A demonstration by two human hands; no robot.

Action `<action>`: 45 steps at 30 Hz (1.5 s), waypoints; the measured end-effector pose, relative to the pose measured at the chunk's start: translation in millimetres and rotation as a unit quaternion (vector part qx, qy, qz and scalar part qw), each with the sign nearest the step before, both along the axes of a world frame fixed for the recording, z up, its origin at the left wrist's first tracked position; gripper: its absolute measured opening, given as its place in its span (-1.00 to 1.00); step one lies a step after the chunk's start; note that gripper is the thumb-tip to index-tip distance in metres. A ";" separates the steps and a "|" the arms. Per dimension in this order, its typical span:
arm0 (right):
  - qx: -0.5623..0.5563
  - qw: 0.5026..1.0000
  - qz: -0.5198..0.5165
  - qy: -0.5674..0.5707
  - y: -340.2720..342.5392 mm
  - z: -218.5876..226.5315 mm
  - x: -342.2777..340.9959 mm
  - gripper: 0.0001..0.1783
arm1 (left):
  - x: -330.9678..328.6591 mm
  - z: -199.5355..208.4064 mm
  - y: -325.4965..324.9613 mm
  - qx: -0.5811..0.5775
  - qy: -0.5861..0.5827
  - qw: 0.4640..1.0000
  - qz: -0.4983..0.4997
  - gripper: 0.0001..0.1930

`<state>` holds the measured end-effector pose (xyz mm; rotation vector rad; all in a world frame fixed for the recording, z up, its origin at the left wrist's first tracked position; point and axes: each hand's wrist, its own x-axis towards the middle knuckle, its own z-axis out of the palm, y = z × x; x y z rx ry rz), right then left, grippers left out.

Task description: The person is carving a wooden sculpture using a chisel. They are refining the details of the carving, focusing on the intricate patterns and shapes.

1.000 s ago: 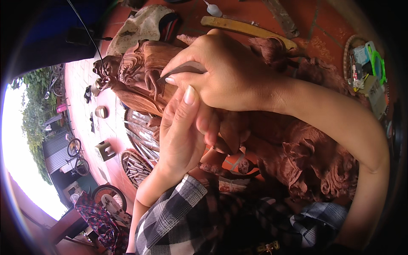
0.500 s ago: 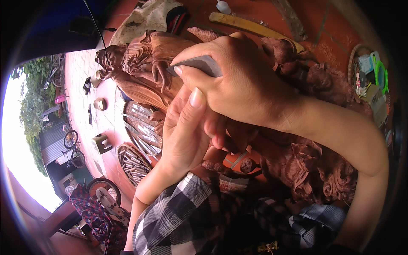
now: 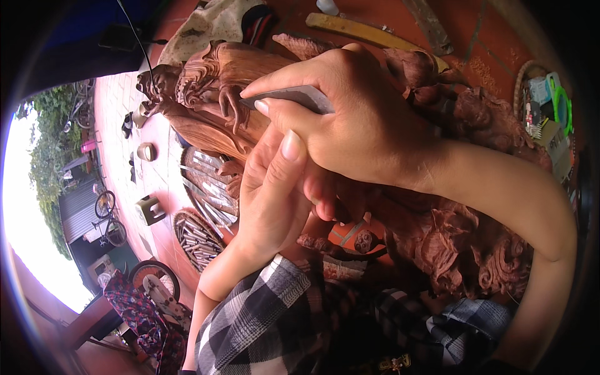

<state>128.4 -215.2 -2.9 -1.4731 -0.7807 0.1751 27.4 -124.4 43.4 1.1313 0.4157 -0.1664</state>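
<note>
A reddish-brown carved wooden statue (image 3: 256, 59) lies across the middle, its bearded head toward the left. My right hand (image 3: 369, 119) is closed, pinching a dark grey folded piece of sandpaper (image 3: 303, 97) between thumb and forefinger. The sandpaper's pointed end lies over the statue's carved folds. Just below it, my left hand (image 3: 275, 187) has its thumb raised against the right hand and its other fingers curled. What those fingers grip, if anything, is hidden behind the two hands.
Left of the statue are a tray of long flat carving tools (image 3: 209, 181) and a basket of short metal pieces (image 3: 194, 240). A basket with a green-rimmed item (image 3: 562, 109) stands far right. Wooden strips (image 3: 362, 34) lie on the tiled floor beyond; more carved wood (image 3: 462, 244) is at lower right.
The right hand and sandpaper have slid slightly, with the forefinger and sandpaper tip reaching a little farther left. The left hand has hardly moved.
</note>
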 end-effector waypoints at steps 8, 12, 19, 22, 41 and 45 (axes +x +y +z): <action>-0.011 0.998 0.001 0.067 0.1 10.7 1.9 -0.82 | 2.8 -2.6 2.0 -0.014 0.018 1.000 0.020 -0.66; 0.001 0.997 0.006 0.074 0.6 6.9 5.1 -0.84 | 6.6 0.0 0.0 -0.029 0.030 0.999 0.024 -0.66; 0.042 0.997 -0.018 -0.060 3.3 -5.9 5.5 -0.84 | 4.8 1.6 -1.7 -0.022 0.051 0.998 0.020 -0.58; 0.040 0.998 -0.035 -0.042 7.4 -6.5 5.2 -0.83 | 8.2 3.9 -3.3 -0.024 0.046 0.998 0.025 -0.58; -0.056 0.994 0.068 0.071 -7.4 16.4 10.4 -0.79 | 8.7 1.9 -4.9 -0.041 0.031 0.998 0.038 -0.66; -0.029 0.998 0.030 -0.040 -0.9 10.0 6.6 -0.79 | 0.8 3.6 0.5 -0.045 0.041 0.997 0.049 -0.65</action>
